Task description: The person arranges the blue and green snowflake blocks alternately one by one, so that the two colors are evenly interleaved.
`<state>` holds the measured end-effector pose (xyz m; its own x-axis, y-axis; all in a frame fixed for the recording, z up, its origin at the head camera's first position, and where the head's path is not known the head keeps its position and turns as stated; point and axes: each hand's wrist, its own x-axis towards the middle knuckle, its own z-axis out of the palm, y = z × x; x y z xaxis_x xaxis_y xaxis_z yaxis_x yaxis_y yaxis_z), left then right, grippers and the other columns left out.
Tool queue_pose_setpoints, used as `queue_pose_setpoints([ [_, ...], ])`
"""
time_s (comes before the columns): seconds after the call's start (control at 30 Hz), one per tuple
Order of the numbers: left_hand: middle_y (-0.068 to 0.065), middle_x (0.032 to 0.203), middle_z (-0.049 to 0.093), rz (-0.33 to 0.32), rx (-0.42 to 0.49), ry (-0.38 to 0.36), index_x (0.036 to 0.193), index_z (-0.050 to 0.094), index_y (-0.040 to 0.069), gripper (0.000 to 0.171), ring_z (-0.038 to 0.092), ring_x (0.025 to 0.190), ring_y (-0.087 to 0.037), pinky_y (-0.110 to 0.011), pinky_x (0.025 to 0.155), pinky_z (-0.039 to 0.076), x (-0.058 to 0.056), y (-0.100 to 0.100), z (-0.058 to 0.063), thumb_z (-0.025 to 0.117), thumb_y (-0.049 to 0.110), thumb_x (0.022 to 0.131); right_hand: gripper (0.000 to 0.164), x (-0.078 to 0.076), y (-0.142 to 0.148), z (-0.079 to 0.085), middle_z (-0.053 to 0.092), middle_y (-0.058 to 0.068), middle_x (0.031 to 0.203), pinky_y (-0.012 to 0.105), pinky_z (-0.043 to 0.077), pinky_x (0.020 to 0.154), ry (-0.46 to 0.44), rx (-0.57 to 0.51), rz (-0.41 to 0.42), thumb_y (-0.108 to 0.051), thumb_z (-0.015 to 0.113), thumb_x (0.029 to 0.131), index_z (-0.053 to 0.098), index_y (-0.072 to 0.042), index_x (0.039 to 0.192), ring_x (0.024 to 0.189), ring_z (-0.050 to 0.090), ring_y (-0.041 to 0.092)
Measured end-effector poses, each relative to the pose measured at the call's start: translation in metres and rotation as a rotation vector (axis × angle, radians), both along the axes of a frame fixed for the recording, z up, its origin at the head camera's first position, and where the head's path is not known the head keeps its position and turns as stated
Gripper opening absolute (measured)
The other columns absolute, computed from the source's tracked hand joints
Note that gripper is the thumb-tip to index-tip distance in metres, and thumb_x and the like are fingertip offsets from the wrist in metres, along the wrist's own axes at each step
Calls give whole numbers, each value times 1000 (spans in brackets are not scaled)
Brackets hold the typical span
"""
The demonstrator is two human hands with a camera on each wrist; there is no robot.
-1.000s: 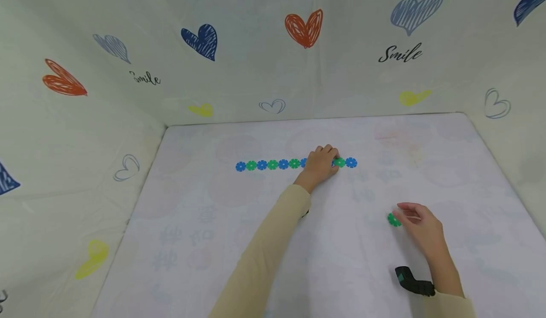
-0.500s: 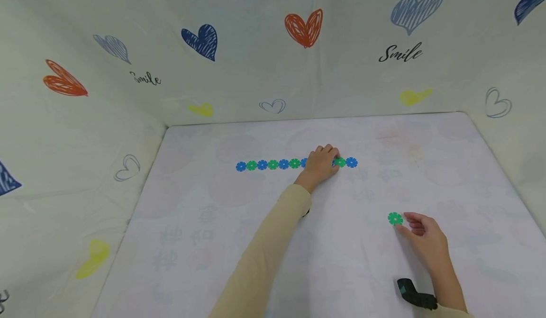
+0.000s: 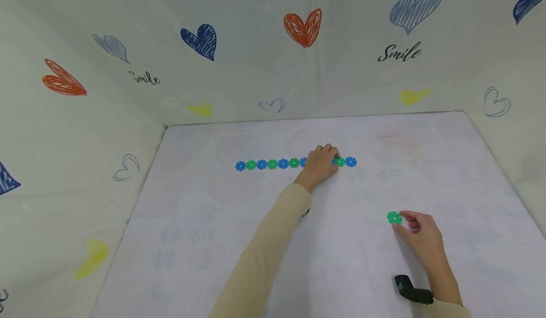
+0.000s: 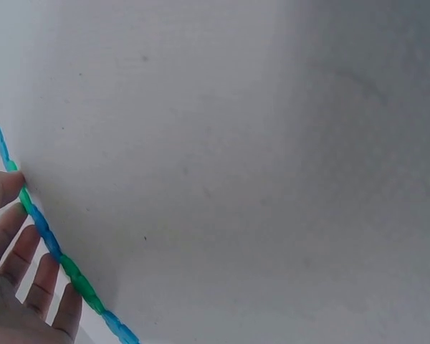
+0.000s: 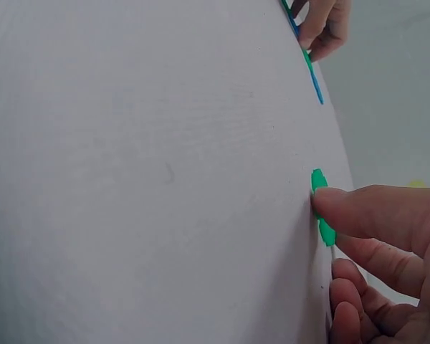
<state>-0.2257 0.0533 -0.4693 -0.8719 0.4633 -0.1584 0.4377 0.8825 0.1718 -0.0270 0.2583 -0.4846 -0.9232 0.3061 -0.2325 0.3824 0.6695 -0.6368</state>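
A straight chain [image 3: 272, 164] of flower-shaped plastic discs, alternating blue and green, lies across the table. My left hand [image 3: 319, 165] covers part of it near its right end and holds it, hiding some discs. In the left wrist view, the thumb lies at a green disc, with the other fingers [image 4: 39, 287] spread along the chain [image 4: 44, 233]. My right hand [image 3: 422, 237] pinches a single green flower disc [image 3: 394, 218] between thumb and fingers, apart from the chain. Seen from the right wrist, this disc [image 5: 318, 179] is nearly edge-on, close to the table.
The pale tabletop [image 3: 354, 270] carries faint printed patterns. Behind it and at the sides rises a light sheet [image 3: 239, 71] with hearts and "Smile" lettering. A black wrist device [image 3: 411, 292] sits at the right wrist, above the beige sleeve.
My right hand has shifted its fingers on the green disc, uncovering more of it, and sits slightly lower. The left hand and the chain have stayed in place.
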Motion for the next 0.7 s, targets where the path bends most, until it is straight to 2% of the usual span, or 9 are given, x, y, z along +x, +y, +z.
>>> queue_pose_setpoints([
  [0.17, 7, 122, 50, 1, 4, 1, 120, 52, 24, 30, 45, 113, -14, -29, 92, 42, 1, 0, 1, 55, 36, 92, 39, 1, 0, 3, 45, 23, 108, 25, 37, 70, 41, 22, 39, -12, 62, 85, 53, 7, 118, 94, 43, 29],
  [0.57, 6, 121, 51, 22, 25, -1, 121, 52, 23, 33, 45, 112, -14, -30, 93, 41, 1, 0, -2, 56, 37, 92, 39, -2, -1, 4, 44, 25, 106, 44, 42, 78, 27, 23, 74, -8, 62, 85, 50, 9, 118, 94, 43, 33],
  [0.7, 7, 122, 50, 27, 24, -4, 121, 52, 24, 33, 45, 113, -14, -30, 93, 41, 1, 0, -3, 56, 37, 92, 39, -1, 1, 2, 44, 25, 106, 45, 42, 77, 25, 23, 84, -8, 61, 85, 50, 9, 118, 93, 43, 33],
])
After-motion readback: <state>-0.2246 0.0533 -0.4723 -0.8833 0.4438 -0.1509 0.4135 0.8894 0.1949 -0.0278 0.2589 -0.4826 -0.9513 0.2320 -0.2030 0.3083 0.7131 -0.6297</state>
